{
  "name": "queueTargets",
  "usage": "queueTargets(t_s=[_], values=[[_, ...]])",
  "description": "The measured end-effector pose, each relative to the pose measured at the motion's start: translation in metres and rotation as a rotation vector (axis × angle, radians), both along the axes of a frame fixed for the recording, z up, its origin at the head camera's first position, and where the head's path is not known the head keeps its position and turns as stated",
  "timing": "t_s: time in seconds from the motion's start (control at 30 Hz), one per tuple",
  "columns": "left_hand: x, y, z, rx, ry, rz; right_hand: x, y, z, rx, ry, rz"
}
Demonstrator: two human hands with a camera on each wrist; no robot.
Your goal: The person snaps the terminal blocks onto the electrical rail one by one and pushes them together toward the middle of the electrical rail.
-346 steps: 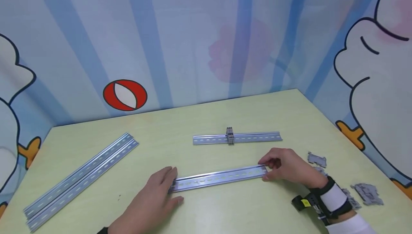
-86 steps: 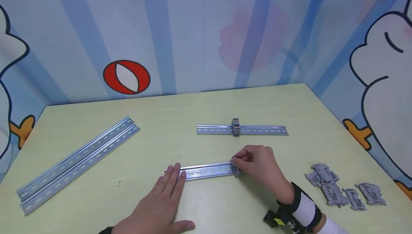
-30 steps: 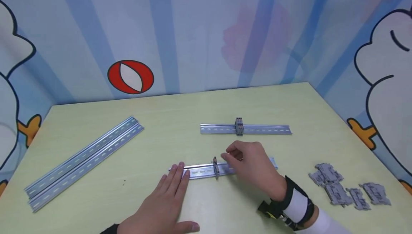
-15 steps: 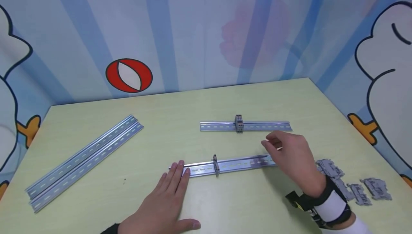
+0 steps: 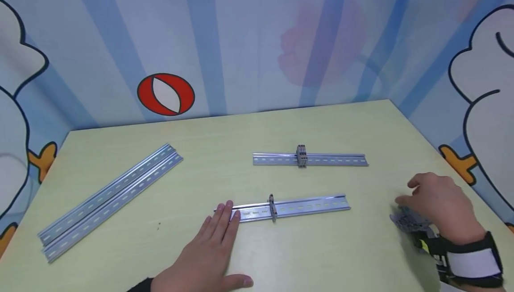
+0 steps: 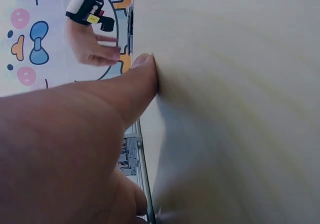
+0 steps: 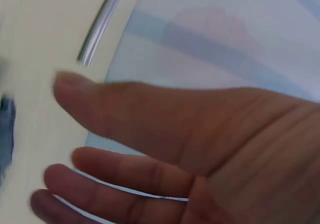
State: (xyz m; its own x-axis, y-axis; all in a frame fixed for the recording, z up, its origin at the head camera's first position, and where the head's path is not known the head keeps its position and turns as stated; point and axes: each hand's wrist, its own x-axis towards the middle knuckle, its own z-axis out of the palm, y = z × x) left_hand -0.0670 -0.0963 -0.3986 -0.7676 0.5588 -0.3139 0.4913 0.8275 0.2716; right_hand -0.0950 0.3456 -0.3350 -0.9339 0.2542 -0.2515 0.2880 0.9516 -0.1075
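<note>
In the head view my left hand (image 5: 205, 249) lies flat, straight fingers over the left end of a slotted metal DIN rail (image 5: 315, 205). One thin grey terminal block (image 5: 272, 208) stands upright across that rail, just right of the fingertips. My right hand (image 5: 445, 205) hovers over a pile of loose grey terminal blocks (image 5: 409, 220) at the right, partly hiding them. The right wrist view shows its thumb and fingers (image 7: 120, 171) apart and loosely bent, nothing between them. The left wrist view shows the left thumb (image 6: 142, 76) stretched along the table.
Farther back lies a shorter-looking DIN rail (image 5: 339, 159) carrying a small stack of terminal blocks (image 5: 301, 156). Two long rails (image 5: 110, 203) lie side by side, slanting, at the left. A printed fabric wall (image 5: 241, 47) encloses the table's (image 5: 209, 158) back and sides.
Earlier, my right hand set a terminal block on the front rail and slid it left. It has since let go and moved right to the pile. The left hand stays on the rail's end.
</note>
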Motion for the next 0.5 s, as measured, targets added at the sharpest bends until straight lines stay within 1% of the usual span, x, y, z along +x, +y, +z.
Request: queueTargets(t_s=[0.13,0.2,0.3,0.5], values=[[0.000,-0.001,-0.001,-0.002,0.008,-0.004,0.001,0.022,-0.003,-0.010,-0.135,-0.044],[0.000,-0.001,-0.001,-0.003,0.010,-0.005,0.000,0.028,-0.005,-0.031,-0.183,-0.050],[0.000,0.000,-0.001,-0.004,0.005,-0.001,-0.003,0.032,-0.010,-0.064,-0.221,-0.054],[-0.001,0.001,-0.001,-0.010,-0.016,0.014,-0.008,0.032,-0.014,-0.095,-0.279,-0.047]])
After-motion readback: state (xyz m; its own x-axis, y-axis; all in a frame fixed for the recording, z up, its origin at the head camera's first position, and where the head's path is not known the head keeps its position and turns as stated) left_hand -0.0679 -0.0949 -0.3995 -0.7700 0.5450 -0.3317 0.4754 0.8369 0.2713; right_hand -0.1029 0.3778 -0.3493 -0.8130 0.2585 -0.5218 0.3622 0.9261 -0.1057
